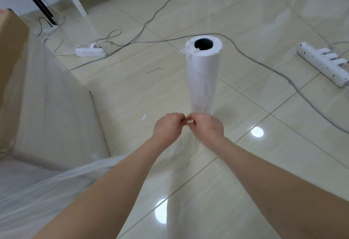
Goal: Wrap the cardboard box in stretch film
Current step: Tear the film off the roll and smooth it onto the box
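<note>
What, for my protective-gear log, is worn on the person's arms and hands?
Nothing that shows. The left hand and right hand are ungloved, with no ring visible on the sides facing the camera. The left forearm and right forearm are bare to the frame's edge: no sleeves, watch, bracelet or markings in view.

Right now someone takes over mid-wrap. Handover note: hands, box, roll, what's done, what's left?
Hands: left hand and right hand both pinch the film between them, fingertips nearly touching, just in front of the roll.
Roll: stands upright on the floor, apart from the box.
Box: at the left, near sides covered in film; bare cardboard shows near the top.
Done: most of the wrapping, apparently.
Left: probably tear the film free of the roll, then smooth the loose tail onto the box.
</note>
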